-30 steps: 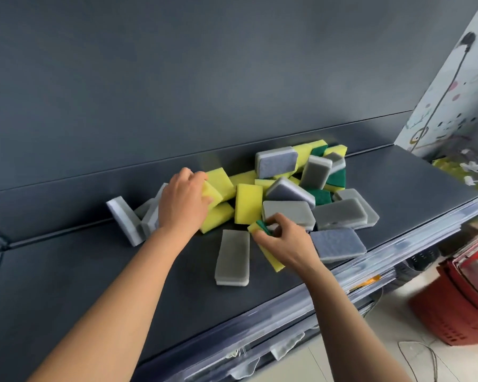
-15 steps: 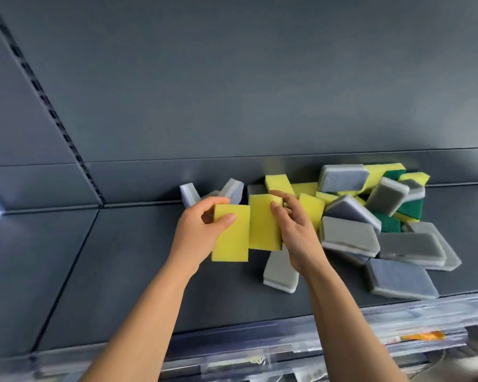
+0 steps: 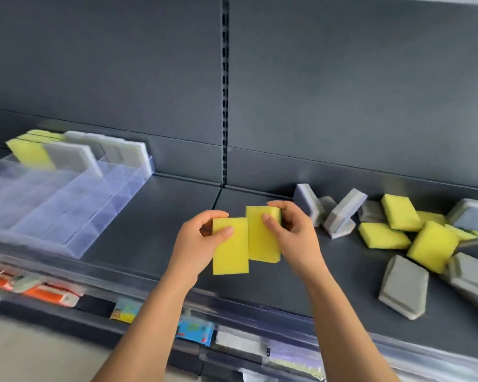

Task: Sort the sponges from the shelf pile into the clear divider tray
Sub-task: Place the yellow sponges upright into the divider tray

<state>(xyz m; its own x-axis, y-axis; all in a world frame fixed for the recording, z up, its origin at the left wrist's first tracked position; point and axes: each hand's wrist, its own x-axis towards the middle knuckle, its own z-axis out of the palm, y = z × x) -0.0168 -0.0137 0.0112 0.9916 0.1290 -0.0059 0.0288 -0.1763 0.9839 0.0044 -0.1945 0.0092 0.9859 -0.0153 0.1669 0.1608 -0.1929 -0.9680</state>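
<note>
Sponge pile point(image 3: 425, 244), a loose tumble of yellow and grey pieces, lies at the right end of the dark shelf point(image 3: 155, 232) that runs across in front of the person. At the left end, against the back panel, sits the clear divider tray point(image 3: 113, 213). In its rear compartments, yellow sponges point(image 3: 29, 155) stand upright at the far left with grey sponges point(image 3: 78, 158) beside them. Between tray and pile, both hands are raised above the shelf. The left hand point(image 3: 196, 244) pinches one yellow sponge point(image 3: 230, 252) near its top edge, thumb on the front face and fingers behind. The right hand point(image 3: 295, 235) pinches a second yellow sponge point(image 3: 261, 244) the same way. The two held sponges hang upright side by side with their edges meeting, the right one slightly higher. Blurred coloured packets point(image 3: 193, 330) show below the shelf's front lip.
</note>
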